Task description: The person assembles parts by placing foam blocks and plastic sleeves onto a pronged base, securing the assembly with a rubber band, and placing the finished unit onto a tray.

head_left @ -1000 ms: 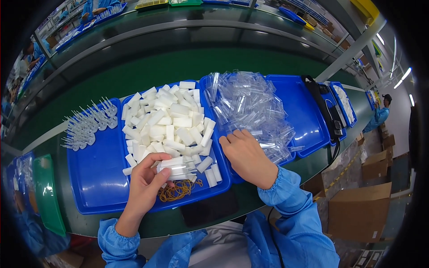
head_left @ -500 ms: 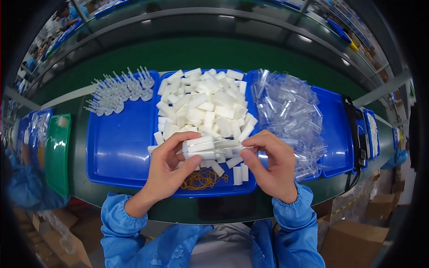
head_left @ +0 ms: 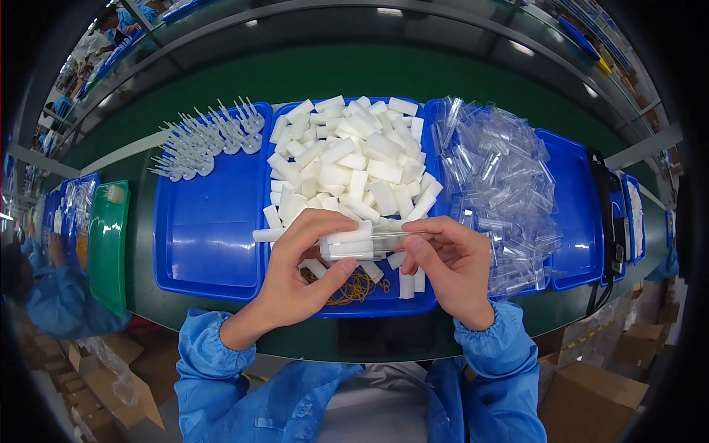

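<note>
In front of me, a transparent plastic tube (head_left: 393, 241) lies sideways between both hands, with white foam blocks (head_left: 350, 243) at its left end. My left hand (head_left: 306, 258) curls around that end, fingers behind and thumb in front. Whether the foam is fully inside the tube I cannot tell. The tube's right end is pinched between thumb and fingers of my right hand (head_left: 452, 267). Beneath the hands are a heap of white foam blocks (head_left: 354, 159) in a blue tray (head_left: 269, 125) and a tangle of yellowish rubber bands (head_left: 356, 289) at its near edge.
At left, clear plastic pieces with upright stems (head_left: 214, 136) stand in a blue tray (head_left: 203, 236). Clear plastic tubes (head_left: 495, 177) fill the tray at right. A green tray (head_left: 109, 244) lies further left, near another person's blue sleeve (head_left: 66, 303). Cardboard boxes (head_left: 591, 406) stand below the table.
The clear tube now sits further left around the foam, and my hands are closer together. The whole view has shifted slightly.
</note>
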Available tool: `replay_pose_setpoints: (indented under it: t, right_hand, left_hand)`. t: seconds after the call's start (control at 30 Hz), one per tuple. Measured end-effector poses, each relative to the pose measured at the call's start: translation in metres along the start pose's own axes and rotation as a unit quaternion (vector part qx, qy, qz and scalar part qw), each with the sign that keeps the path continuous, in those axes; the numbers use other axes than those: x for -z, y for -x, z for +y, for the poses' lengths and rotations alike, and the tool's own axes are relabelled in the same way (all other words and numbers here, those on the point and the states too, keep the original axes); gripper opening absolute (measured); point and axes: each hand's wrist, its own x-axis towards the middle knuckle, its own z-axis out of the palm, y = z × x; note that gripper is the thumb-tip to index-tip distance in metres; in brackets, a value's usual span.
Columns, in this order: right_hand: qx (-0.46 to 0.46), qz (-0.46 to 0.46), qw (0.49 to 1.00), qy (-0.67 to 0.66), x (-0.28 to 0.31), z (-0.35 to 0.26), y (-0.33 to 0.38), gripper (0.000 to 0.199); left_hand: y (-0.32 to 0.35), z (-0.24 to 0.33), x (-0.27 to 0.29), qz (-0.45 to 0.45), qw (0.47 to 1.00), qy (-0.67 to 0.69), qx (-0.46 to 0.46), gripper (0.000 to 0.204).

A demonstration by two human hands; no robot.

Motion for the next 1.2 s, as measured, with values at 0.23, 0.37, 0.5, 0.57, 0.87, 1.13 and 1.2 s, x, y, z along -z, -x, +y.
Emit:
replay_pose_setpoints:
  t: [0.23, 0.37, 0.5, 0.57, 0.87, 1.13, 1.2]
  right_hand:
    - [-0.020, -0.017, 0.998, -0.061, -0.0023, 0.0004, 0.0054, 0.020]
    - [0.018, -0.009, 1.000, -0.021, -0.0039, 0.0040, 0.0073, 0.021]
    - [0.002, 0.007, 1.000, -0.014, -0.0057, 0.0032, 0.0069, 0.021]
    - [0.000, 0.011, 1.000, -0.017, -0.0067, 0.0038, 0.0069, 0.021]
    - [0.001, 0.032, 0.999, -0.013, -0.0083, 0.0077, 0.0072, 0.021]
    - [-0.064, 0.003, 0.997, -0.053, -0.0069, 0.0059, 0.0045, 0.016]
    - [-0.077, -0.007, 0.996, -0.053, -0.0076, 0.0062, 0.0044, 0.020]
  left_hand:
    - [0.0012, -0.0001, -0.0008, 0.015, 1.000, -0.013, 0.009, 0.032]
    - [0.0011, -0.0013, 0.0008, 0.031, 0.999, -0.027, -0.012, 0.030]
    - [0.0013, -0.0029, 0.0012, 0.036, 0.998, -0.053, 0.000, 0.031]
    - [0.0027, -0.0005, 0.0008, 0.029, 0.998, -0.053, 0.016, 0.031]
    - [0.0034, -0.0019, -0.0013, 0.030, 0.998, -0.062, 0.007, 0.030]
    - [0.0006, -0.0043, 0.0025, 0.002, 0.997, -0.072, -0.023, 0.030]
    - [0.0003, -0.0064, 0.0032, -0.003, 0.997, -0.075, -0.027, 0.031]
